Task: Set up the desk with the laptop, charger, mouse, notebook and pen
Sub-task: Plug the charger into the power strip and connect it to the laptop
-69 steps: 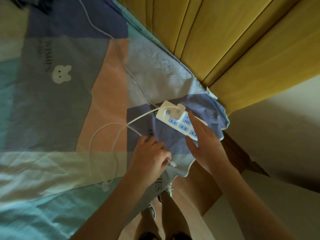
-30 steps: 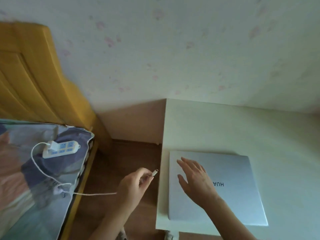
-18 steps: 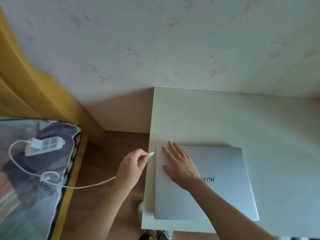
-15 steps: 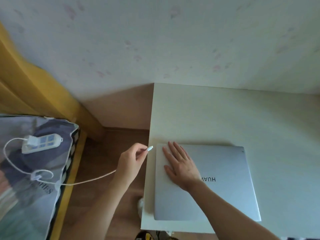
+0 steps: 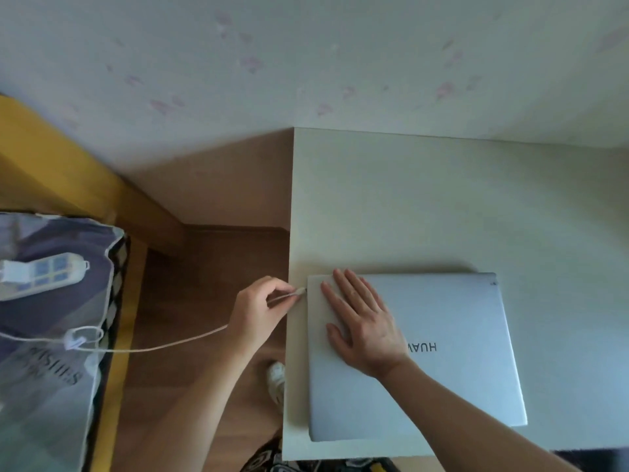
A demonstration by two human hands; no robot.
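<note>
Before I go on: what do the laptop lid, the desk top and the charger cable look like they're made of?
Laptop: apparently metal, matte silver, with an even soft sheen. Desk: probably laminated board, smooth cream surface with faint grain and a square edge. Cable: white, flexible, likely rubbery plastic, sagging between the bed and the left hand.

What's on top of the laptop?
Only the right hand, lying flat on the closed laptop near its left edge. It covers part of the lid and of the logo. The left hand holds the charger plug beside it.
</note>
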